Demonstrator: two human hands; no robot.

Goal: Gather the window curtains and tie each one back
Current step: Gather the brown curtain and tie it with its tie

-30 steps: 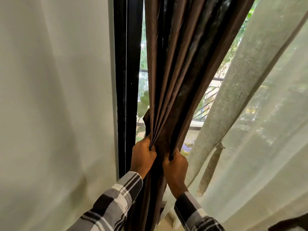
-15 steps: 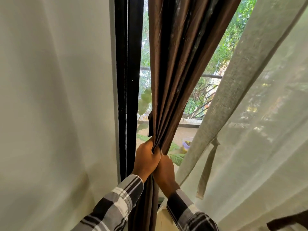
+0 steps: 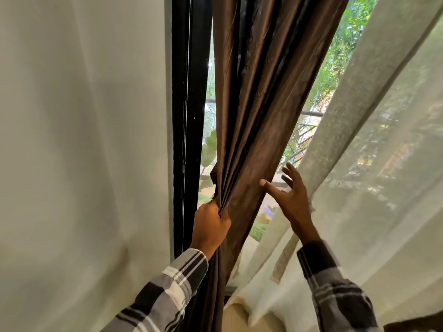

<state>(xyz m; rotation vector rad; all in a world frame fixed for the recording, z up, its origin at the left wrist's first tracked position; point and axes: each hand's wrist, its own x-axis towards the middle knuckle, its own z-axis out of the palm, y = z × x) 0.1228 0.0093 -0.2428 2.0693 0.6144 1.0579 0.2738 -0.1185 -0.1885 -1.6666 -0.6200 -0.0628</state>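
Observation:
A dark brown curtain [image 3: 254, 104] hangs in tight folds in front of the window, beside the black window frame [image 3: 189, 116]. My left hand [image 3: 211, 226] grips the gathered folds low down, next to the frame. My right hand [image 3: 287, 195] is spread open to the right of the brown curtain, its thumb touching the curtain's right edge and the fingers apart in the air. A sheer pale curtain [image 3: 374, 164] slants across the right side, with a fabric tie-back strip [image 3: 285, 257] dangling from it below my right wrist.
A plain light wall [image 3: 84, 164] fills the left. Through the glass there are green plants [image 3: 345, 44] and a balcony railing [image 3: 309, 113]. A dark object's edge [image 3: 414, 325] shows at the bottom right corner.
My right hand has let go of the brown curtain and moved up and to the right, opening its fingers. My left hand keeps its grip on the folds.

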